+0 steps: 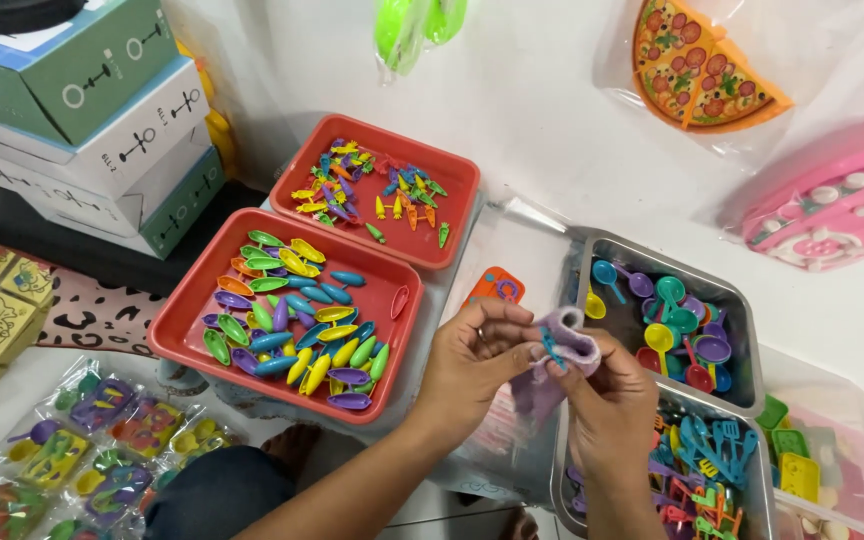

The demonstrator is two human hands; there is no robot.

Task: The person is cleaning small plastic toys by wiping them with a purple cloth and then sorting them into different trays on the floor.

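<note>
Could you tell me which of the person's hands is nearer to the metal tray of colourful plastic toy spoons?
The right hand is nearer, just below the metal tray of colourful plastic toy spoons; the left hand is further off, beside the red tray.

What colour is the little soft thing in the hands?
The small pouch is light purple, with a blue piece poking out; the head view shows it between both hands.

Purple piece [562,345] half covered by hands, clear box [832,450] cut off at right, green toy [417,25] cropped above

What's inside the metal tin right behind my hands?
The metal tin holds small plastic toy spoons in blue, teal, yellow, purple and red. Its near-left corner is hidden by the purple piece you're holding.
</note>
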